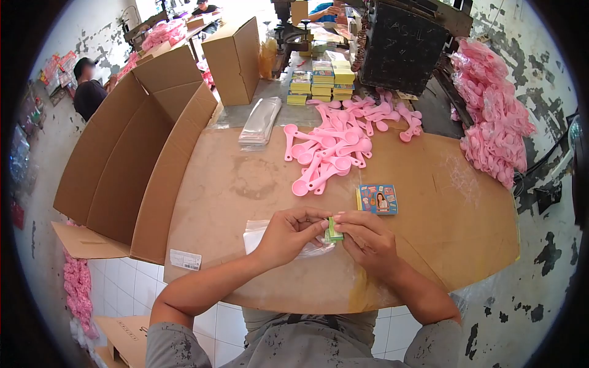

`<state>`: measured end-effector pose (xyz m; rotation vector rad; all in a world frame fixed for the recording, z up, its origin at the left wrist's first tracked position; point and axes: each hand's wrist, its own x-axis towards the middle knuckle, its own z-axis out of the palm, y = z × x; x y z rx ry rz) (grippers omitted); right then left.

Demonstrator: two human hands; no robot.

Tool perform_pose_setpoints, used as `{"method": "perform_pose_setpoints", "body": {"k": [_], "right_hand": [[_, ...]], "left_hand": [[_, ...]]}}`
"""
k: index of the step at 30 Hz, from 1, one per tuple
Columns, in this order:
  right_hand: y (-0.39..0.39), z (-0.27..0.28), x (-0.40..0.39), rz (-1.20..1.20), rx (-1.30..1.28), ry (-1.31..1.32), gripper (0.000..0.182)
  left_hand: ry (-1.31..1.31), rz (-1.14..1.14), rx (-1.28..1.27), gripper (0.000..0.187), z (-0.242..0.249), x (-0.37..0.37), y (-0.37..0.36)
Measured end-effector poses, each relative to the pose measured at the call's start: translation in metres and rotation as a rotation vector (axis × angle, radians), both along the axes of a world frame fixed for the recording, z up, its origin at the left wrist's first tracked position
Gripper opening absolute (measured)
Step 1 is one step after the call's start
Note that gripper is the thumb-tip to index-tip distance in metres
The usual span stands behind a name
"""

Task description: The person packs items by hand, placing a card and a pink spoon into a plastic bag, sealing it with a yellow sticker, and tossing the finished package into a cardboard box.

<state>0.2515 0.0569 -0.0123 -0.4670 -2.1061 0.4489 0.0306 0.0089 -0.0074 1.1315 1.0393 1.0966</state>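
While both hands are meeting over the near part of the brown surface (224,202), the left hand (283,236) and the right hand (373,242) are pinching a small green packet (335,232) between closely drawn thumbs and fingers, apparently from opposite sides to steady so slight a piece. Its long axis is running roughly away from the wearer, its far end pointing toward the pink scoops (329,142); the fingers are hiding which end is the top. Beside and beneath the left hand, clear plastic (256,233) is lying flat, probably for easy reach; whether that hand is also touching it cannot be told. Just beyond the right hand, a blue-covered card stack (380,199) is lying face up. Farther out, the scoops are forming a loose heap, handles pointing many ways; a sheaf of clear sleeves (260,122) is lying to their left, and yellow-edged stacks (323,80) are standing behind, seemingly squared to save room. A large cardboard box (169,178) is flanking the surface at left.
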Motion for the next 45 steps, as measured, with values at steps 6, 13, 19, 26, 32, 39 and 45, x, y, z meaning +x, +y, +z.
{"method": "perform_pose_setpoints", "body": {"k": [6, 13, 19, 26, 32, 39, 45], "right_hand": [[0.001, -0.001, 0.001, 0.010, 0.016, -0.034, 0.032], [0.001, 0.002, 0.003, 0.011, 0.057, -0.097, 0.031], [-0.009, 0.014, -0.004, -0.078, -0.227, 0.085, 0.025], [0.000, -0.002, 0.003, 0.030, -0.469, 0.036, 0.015], [-0.002, -0.001, -0.001, 0.070, -0.421, 0.032, 0.014], [0.000, -0.008, 0.003, 0.019, -0.436, 0.135, 0.013], [-0.002, -0.004, 0.003, 0.002, -0.219, 0.102, 0.018]], "left_hand": [[-0.035, 0.024, -0.002, 0.030, 0.000, 0.002, 0.000], [-0.062, 0.033, 0.010, 0.029, -0.001, 0.003, 0.000], [0.090, 0.048, 0.160, 0.031, -0.001, 0.003, -0.006], [0.383, 0.050, 0.537, 0.036, 0.003, 0.006, -0.014], [0.463, 0.056, 0.650, 0.039, -0.004, 0.007, -0.015], [0.443, 0.000, 0.429, 0.034, 0.012, 0.010, -0.016], [0.387, -0.008, 0.351, 0.021, 0.008, 0.009, -0.013]]}}
